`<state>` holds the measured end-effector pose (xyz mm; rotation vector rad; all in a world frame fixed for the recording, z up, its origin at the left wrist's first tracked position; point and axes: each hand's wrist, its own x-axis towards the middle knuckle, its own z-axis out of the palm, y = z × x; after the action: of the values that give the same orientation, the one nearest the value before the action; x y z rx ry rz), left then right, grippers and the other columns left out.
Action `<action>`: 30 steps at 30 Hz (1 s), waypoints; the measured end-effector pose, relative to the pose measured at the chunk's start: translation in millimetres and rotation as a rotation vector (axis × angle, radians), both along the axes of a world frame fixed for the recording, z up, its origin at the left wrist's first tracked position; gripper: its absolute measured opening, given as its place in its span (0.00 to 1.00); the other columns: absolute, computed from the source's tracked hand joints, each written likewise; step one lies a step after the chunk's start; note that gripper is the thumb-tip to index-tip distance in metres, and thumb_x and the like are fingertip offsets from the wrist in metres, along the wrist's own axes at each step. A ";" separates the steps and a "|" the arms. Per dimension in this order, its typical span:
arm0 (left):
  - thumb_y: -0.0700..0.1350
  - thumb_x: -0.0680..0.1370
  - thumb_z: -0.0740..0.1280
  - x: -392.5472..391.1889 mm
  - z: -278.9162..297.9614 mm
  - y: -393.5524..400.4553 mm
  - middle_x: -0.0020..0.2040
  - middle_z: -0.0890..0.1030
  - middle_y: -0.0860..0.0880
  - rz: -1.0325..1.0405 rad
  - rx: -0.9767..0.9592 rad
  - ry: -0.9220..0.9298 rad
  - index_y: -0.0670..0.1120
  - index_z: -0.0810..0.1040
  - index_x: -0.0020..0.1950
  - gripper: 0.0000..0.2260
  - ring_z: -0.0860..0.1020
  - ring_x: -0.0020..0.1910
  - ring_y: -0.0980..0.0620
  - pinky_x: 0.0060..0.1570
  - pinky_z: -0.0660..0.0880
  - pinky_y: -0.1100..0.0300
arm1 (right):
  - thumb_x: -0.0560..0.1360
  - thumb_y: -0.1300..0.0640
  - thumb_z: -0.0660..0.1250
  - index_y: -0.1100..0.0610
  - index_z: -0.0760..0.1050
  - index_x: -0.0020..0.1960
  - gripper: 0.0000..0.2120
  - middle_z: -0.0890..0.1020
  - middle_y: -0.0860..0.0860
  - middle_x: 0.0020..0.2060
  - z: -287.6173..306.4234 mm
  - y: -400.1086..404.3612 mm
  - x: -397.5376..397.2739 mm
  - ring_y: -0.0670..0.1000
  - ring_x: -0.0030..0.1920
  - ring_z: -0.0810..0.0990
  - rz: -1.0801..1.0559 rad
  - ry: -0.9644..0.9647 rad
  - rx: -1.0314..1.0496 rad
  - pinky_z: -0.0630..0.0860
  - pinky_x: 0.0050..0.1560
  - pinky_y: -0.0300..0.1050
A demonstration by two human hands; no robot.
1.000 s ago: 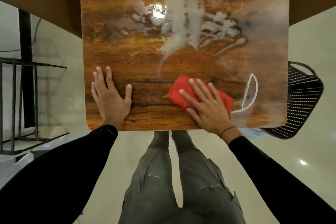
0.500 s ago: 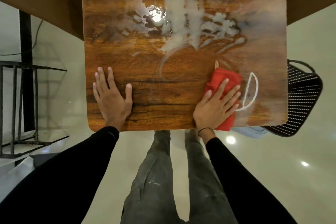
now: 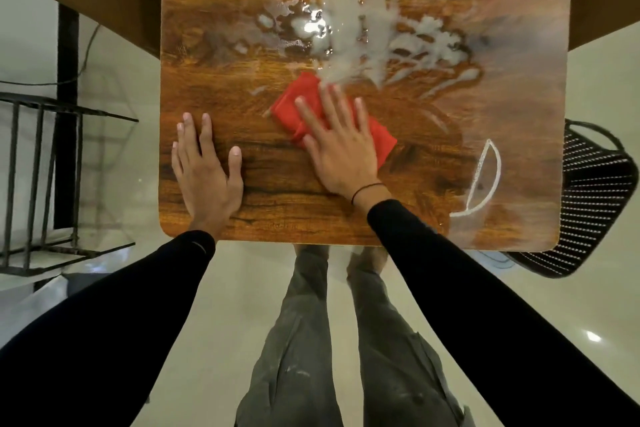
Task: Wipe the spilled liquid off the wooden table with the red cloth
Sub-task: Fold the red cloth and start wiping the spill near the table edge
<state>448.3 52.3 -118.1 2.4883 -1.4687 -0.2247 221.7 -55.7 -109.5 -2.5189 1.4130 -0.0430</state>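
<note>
Two flat hands on the wooden table [image 3: 214,87], one pressing the red cloth [image 3: 298,104]
Right hand [image 3: 341,149] lies fingers straight and spread on the cloth, gripping nothing, its fingertips at the near edge of the spilled liquid [image 3: 349,28]; left hand [image 3: 206,166] rests open, palm down, near the front left corner, well apart from the cloth

The person wears long black sleeves [image 3: 485,288] that reach to both wrists. Around the right wrist sits a thin black band [image 3: 367,189]. The trousers [image 3: 304,340] are grey, with pale dusty marks and small white spots on the legs.
</note>
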 end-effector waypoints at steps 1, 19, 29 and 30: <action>0.62 0.90 0.54 -0.3 0.8 0.1 0.91 0.55 0.42 -0.001 0.003 -0.004 0.49 0.58 0.91 0.31 0.54 0.90 0.41 0.88 0.49 0.43 | 0.92 0.41 0.50 0.45 0.50 0.93 0.31 0.48 0.57 0.92 -0.1 -7.6 -5.1 0.61 0.92 0.47 -0.102 -0.004 -0.006 0.47 0.90 0.68; 0.54 0.91 0.54 -161.0 -2.4 -33.6 0.90 0.60 0.44 -0.169 -0.063 0.250 0.47 0.62 0.88 0.26 0.58 0.89 0.45 0.88 0.50 0.47 | 0.91 0.35 0.47 0.45 0.50 0.93 0.33 0.49 0.57 0.92 3.2 -4.4 -95.5 0.61 0.92 0.48 0.049 0.024 -0.007 0.48 0.90 0.70; 0.60 0.90 0.53 -165.5 -5.2 -34.6 0.91 0.54 0.43 -0.206 0.075 0.054 0.46 0.53 0.91 0.33 0.53 0.90 0.43 0.88 0.49 0.43 | 0.91 0.37 0.50 0.47 0.52 0.93 0.33 0.50 0.59 0.92 -0.9 5.0 -190.5 0.62 0.92 0.49 -0.622 0.010 -0.027 0.51 0.89 0.70; 0.60 0.89 0.54 -165.8 -5.2 -35.1 0.91 0.54 0.43 -0.208 0.078 0.050 0.46 0.53 0.91 0.33 0.53 0.90 0.43 0.88 0.49 0.43 | 0.90 0.37 0.50 0.48 0.52 0.93 0.34 0.50 0.59 0.92 -0.6 23.3 -189.1 0.63 0.92 0.49 -0.633 0.018 -0.020 0.51 0.89 0.70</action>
<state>282.4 17.2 -123.3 2.3684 -1.7287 -0.3851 32.6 -32.4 -110.1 -1.9850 2.1583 -0.1486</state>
